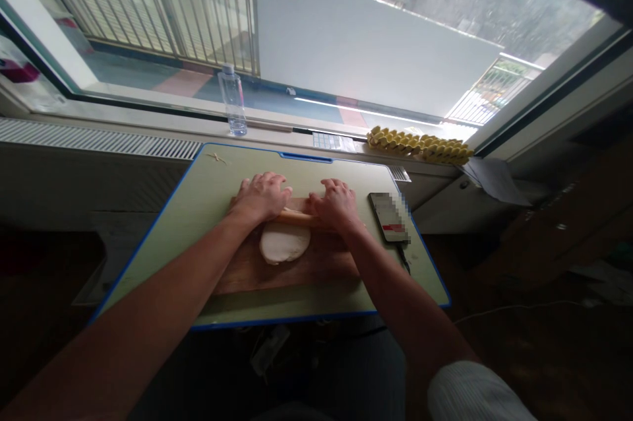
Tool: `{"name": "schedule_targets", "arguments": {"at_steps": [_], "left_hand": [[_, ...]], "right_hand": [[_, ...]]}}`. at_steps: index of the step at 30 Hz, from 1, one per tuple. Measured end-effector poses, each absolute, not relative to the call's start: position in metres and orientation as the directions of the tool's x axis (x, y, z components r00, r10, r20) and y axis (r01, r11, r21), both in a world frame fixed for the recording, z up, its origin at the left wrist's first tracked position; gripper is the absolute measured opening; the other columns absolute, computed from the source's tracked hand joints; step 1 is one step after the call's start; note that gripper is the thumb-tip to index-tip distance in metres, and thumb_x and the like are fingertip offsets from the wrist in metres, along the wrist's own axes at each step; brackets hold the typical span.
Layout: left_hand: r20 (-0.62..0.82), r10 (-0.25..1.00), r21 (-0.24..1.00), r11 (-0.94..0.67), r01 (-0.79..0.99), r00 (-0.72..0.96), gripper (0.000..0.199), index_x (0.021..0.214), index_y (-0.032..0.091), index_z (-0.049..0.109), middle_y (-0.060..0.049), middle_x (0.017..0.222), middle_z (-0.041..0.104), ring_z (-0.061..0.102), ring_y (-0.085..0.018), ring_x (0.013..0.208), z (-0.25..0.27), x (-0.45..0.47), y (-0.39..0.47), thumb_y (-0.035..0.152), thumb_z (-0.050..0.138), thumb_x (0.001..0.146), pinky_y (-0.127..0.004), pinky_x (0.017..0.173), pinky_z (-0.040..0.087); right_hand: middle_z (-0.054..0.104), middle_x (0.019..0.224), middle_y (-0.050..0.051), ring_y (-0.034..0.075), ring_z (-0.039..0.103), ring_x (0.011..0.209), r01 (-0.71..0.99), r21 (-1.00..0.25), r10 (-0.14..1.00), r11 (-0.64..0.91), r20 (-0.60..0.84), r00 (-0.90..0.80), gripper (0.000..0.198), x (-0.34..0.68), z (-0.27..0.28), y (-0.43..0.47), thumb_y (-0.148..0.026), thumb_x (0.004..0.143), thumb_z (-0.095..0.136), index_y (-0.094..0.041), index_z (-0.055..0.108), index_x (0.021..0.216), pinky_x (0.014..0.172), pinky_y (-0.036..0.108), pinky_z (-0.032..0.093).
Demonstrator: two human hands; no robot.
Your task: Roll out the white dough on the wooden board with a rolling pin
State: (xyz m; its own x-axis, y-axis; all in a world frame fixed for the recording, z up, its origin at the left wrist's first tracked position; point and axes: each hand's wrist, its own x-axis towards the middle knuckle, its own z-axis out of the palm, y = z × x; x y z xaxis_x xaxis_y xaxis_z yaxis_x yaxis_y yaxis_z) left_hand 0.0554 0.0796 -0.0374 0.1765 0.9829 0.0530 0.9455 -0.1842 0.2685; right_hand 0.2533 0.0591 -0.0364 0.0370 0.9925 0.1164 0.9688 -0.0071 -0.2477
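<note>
"One rolling pin (298, 218), so how is it held?"
"Left hand (262, 195) over its left end, right hand (337, 202) over its right, fingers spread and bent past it, not wrapped around."
"And the dough (284, 245)?"
"On the board (316, 270), against the pin's near side, toward the desk's (165, 243) front edge (a phone (383, 218) lies by the right edge)."

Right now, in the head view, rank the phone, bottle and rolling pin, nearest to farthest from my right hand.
1. Rolling pin: under your right hand.
2. Phone: just to its right.
3. Bottle: farther forward, off to the left.
</note>
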Motion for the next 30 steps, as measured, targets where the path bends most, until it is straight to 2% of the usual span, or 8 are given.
{"name": "schedule_targets", "arguments": {"at_steps": [17, 30], "left_hand": [[0.102, 0.985, 0.247, -0.161, 0.956, 0.139, 0.05, 0.132, 0.02, 0.073, -0.015, 0.142, 0.071, 0.065, -0.032, 0.131, -0.038, 0.061, 0.103, 0.047, 0.042, 0.103, -0.047, 0.114, 0.048], [0.092, 0.986, 0.231, -0.154, 0.961, 0.136, 0.052, 0.134, 0.019, 0.073, -0.017, 0.144, 0.07, 0.063, -0.035, 0.132, -0.038, 0.064, 0.118, 0.048, 0.042, 0.103, -0.051, 0.113, 0.047]], "right_hand": [[0.066, 0.152, 0.015, 0.033, 0.058, 0.14, 0.969, -0.246, 0.998, -0.033, 0.049, 0.047, 0.053, 0.258, -0.038, 0.084, -0.045, 0.1, 0.058, -0.019, 0.068, 0.145, 0.121, 0.048, 0.042], [0.066, 0.151, 0.014, 0.033, 0.059, 0.139, 0.968, -0.249, 0.998, -0.046, 0.024, 0.054, 0.053, 0.262, -0.042, 0.097, -0.046, 0.1, 0.058, -0.019, 0.068, 0.144, 0.119, 0.048, 0.044]]}}
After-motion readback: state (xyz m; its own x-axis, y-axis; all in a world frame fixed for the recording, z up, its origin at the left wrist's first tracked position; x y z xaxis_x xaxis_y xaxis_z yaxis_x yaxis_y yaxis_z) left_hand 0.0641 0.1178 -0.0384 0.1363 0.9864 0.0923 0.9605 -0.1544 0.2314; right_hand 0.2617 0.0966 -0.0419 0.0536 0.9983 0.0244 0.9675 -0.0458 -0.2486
